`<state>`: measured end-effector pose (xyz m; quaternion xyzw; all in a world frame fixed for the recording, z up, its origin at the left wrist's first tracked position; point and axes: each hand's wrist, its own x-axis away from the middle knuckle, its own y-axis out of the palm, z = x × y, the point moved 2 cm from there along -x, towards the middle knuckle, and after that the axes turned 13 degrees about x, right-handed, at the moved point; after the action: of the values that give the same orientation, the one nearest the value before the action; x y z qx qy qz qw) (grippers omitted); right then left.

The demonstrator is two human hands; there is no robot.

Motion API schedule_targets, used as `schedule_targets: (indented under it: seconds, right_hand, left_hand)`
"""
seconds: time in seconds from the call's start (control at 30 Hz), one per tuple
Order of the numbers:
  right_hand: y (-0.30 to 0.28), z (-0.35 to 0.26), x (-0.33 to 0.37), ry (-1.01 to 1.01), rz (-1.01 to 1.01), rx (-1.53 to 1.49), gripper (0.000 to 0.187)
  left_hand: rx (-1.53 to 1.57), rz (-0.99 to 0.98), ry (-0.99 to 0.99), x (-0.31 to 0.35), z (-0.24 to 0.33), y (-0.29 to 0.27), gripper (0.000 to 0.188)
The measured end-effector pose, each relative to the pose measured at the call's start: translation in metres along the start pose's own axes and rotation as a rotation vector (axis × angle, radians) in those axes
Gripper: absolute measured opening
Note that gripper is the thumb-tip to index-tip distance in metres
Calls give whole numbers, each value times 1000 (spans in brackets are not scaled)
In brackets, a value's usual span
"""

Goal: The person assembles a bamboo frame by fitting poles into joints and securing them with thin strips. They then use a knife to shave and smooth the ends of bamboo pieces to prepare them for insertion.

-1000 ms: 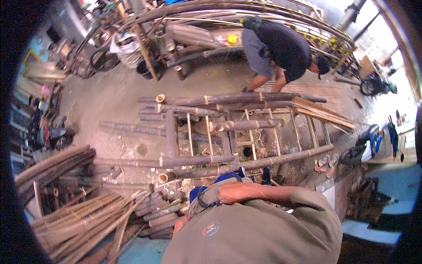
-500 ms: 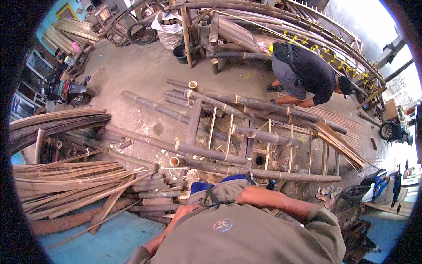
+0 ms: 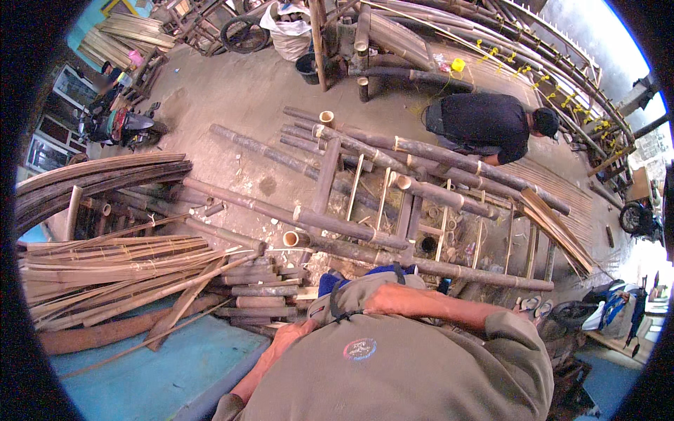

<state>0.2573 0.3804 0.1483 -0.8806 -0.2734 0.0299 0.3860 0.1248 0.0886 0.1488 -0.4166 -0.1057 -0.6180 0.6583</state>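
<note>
Close to my body, my right hand (image 3: pixel 379 300) rests at the front of my grey-brown shirt (image 3: pixel 421 365), its fingers hidden by the folds. My left hand (image 3: pixel 300 328) is low at my left side, beside a stack of short cut bamboo pieces (image 3: pixel 263 290); its fingers cannot be made out. Just ahead of me lies a frame of thick dark bamboo poles (image 3: pixel 337 226) with a hollow cut end (image 3: pixel 291 239). Thin pale slats (image 3: pixel 385 198) run across between its poles. A dark strap (image 3: pixel 339 295) hangs over the shirt front.
Bundled bamboo strips (image 3: pixel 133 274) lie at the left above a blue surface (image 3: pixel 161 365). Across the frame, a person in black (image 3: pixel 481 123) crouches beside a slatted bamboo panel (image 3: pixel 554 182). A bucket (image 3: pixel 307 69), white sack (image 3: pixel 289 35) and motorbike (image 3: pixel 126 130) stand farther back.
The person across the frame has gone from bending over to a lower crouch. My view has shifted, so the scene sits farther right and slightly higher. My hands stay close to my body.
</note>
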Motion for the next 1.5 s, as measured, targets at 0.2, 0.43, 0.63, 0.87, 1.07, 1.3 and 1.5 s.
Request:
schedule_targets:
  seconds: [0.2,0.43,0.63,0.87,1.07,1.3,1.5]
  right_hand:
    - [-15,-1,-3,-83,-1,-60,31]
    - [-12,9,-1,-64,14,-134,38]
    - [-5,8,5,-13,80,-152,37]
    - [6,12,4,-3,78,-147,36]
    - [6,13,5,-44,57,-179,35]
    - [-6,11,22,-33,90,-334,32]
    - [-35,-12,59,8,189,-291,23]
  left_hand:
    - [304,66,133,6,-51,26,39]
    - [297,34,65,22,-24,6,39]
    - [303,10,42,25,-17,0,39]
    - [303,-10,25,27,-12,0,39]
    - [306,-13,19,28,-9,1,39]
    - [299,-36,32,24,-3,-1,39]
    - [301,-49,35,22,-2,-1,39]
